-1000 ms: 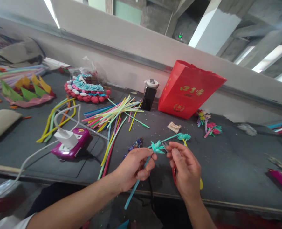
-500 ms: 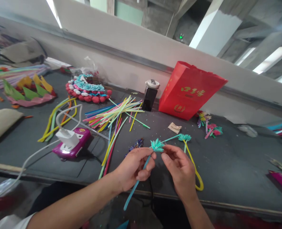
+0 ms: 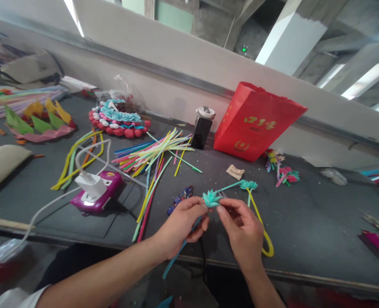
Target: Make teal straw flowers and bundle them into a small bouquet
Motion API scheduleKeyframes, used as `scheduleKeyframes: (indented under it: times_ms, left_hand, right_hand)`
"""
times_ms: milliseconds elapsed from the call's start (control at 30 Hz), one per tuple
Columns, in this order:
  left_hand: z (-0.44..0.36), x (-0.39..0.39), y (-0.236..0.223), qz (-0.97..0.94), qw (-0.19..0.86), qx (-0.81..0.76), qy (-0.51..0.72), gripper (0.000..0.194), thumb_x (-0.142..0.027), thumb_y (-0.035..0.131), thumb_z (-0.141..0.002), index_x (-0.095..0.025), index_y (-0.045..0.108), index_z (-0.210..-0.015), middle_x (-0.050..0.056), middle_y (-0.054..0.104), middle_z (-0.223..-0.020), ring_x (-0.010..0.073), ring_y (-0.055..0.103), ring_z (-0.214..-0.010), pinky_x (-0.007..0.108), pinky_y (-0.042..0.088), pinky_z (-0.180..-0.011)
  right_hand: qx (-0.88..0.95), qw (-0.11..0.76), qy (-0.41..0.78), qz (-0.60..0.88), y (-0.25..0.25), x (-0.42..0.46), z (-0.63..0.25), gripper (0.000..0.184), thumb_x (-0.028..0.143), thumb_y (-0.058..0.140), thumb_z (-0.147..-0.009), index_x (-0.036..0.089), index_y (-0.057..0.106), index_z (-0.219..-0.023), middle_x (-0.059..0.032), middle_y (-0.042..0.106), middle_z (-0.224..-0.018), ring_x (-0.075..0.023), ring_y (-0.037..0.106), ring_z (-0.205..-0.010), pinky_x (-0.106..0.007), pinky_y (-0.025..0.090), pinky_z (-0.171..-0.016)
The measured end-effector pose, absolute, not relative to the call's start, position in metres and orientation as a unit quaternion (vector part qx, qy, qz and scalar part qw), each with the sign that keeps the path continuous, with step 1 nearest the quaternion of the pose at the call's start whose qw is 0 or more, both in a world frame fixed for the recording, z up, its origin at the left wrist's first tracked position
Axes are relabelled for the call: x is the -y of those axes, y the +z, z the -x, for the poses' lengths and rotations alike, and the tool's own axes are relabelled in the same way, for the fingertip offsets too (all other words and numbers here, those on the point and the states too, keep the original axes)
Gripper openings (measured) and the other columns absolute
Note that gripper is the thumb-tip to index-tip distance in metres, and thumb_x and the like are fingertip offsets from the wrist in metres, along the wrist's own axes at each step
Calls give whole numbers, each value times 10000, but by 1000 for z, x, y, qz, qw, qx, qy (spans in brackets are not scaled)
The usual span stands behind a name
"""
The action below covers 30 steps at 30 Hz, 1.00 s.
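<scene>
Close together over the table (image 3: 314, 222), both hands meet at a teal flower (image 3: 211, 197) — the left hand (image 3: 183, 223) pinches its base, a blue stem (image 3: 174, 261) hanging below, while the right hand (image 3: 243, 226) touches the petals, its grip unclear. Another teal flower (image 3: 248, 185) lies just beyond — near a yellow stem (image 3: 266, 241).

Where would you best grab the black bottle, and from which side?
Probably the upper part of the bottle, just below its white lid, coming from the near side: it stands upright, the red bag is close on the right, and sticks lie left of its base.
</scene>
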State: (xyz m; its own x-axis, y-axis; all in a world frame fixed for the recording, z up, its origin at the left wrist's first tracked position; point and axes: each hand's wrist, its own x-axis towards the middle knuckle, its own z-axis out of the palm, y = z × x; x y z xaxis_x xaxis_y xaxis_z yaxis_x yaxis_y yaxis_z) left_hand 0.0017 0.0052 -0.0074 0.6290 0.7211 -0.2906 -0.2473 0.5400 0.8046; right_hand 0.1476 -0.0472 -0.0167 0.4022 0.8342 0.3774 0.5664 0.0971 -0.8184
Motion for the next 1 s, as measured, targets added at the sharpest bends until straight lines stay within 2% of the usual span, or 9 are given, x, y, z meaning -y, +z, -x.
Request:
scheduleKeyframes:
  times_ms: [100,467,700,900,1000]
  left_hand:
    - [-2,-4,-6,-396,811,-315,294,94,-269,559,-798,-176,556,-801,-47,503,-533,47,295,-363,184,134,-335]
    - [-3,-2,-11,-455,777,-322,291,212,-358,494,-867,-174,548,-776,-57,463,-467,51,286,-341,172,167,-329]
    - [3,-12,-5,-480,733,-347,335,246,-364,488,-881,-147,578,-808,-50,470,-471,49,300,-351,166,191,-341]
    - [21,-35,14,-458,679,-378,433,207,-327,525,-877,-133,584,-834,-51,474,-517,39,306,-371,159,177,-352]
    - [27,-42,18,-444,669,-390,451,183,-307,523,-871,-138,590,-850,-55,475,-511,39,299,-346,165,170,-343]
  right_hand:
    - [536,507,131,662,-17,47,-147,177,377,671,-841,214,707,-899,-19,722,-796,-168,651,-688,-259,527,-616]
    - [542,505,160,653,-15,45,-145,187,377,660,-846,208,703,-911,-33,731,-800,-190,674,-725,-276,539,-627]
    - [483,555,185,651,-20,43,-150,290,403,674,-839,190,673,-1036,-67,720,-938,-191,677,-806,-292,559,-705]
    - [560,454,205,662,-32,37,-142,265,397,620,-870,194,669,-1032,-64,707,-907,-184,661,-775,-257,522,-591]
    - [626,374,162,665,-40,37,-129,361,400,678,-816,198,639,-1113,-58,691,-923,-181,644,-737,-294,538,-645]
